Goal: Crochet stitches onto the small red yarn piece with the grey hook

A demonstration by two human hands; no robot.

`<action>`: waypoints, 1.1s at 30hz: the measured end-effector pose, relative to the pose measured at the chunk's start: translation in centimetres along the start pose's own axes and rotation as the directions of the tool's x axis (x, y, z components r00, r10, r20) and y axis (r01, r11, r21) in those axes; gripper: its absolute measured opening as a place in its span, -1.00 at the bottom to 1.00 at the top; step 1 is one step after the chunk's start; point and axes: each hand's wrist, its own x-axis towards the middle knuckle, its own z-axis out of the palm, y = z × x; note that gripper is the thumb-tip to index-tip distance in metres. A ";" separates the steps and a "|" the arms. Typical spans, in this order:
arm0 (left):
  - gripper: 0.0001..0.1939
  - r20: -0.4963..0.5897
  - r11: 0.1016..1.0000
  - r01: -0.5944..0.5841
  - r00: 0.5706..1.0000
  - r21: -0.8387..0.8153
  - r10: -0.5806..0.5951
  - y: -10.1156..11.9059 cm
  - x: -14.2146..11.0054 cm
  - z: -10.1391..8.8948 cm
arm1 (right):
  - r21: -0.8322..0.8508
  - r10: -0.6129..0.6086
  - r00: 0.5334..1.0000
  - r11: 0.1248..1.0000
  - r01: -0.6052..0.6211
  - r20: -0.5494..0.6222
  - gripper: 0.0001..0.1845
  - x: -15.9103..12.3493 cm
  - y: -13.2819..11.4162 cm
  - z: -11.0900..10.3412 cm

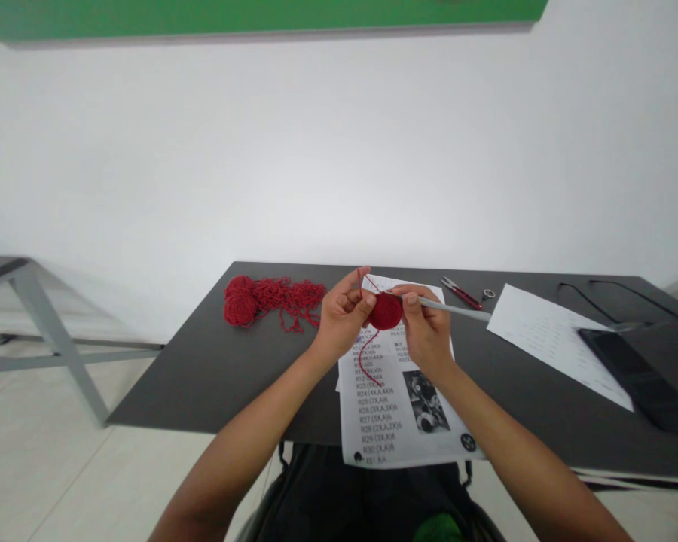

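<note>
Between my hands is a small round red crochet piece [385, 312], with a loose yarn tail hanging down over the paper. My left hand [343, 310] pinches the piece's left edge, and red yarn runs over its raised index finger. My right hand [428, 322] is closed around a grey-handled crochet hook [455, 308], whose tip meets the top edge of the piece. Below both hands lies a printed pattern sheet [373, 421] with rows of text and a photo. To the left sits a red yarn ball [240, 301] with a heap of loose strands [294, 295].
On the dark table [203, 384], thread snips [462, 293] and a small metal ring [489, 294] lie beyond my right hand. Farther right are a second paper [548, 339], eyeglasses [615, 309] and a black phone [633, 369]. A white wall rises behind the table.
</note>
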 end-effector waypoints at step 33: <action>-0.37 0.149 0.928 -0.293 0.953 0.230 0.264 0.7 -0.2 -0.6 | -0.227 -0.239 0.948 0.931 0.285 0.210 -0.80 1.1 -2.3 -1.5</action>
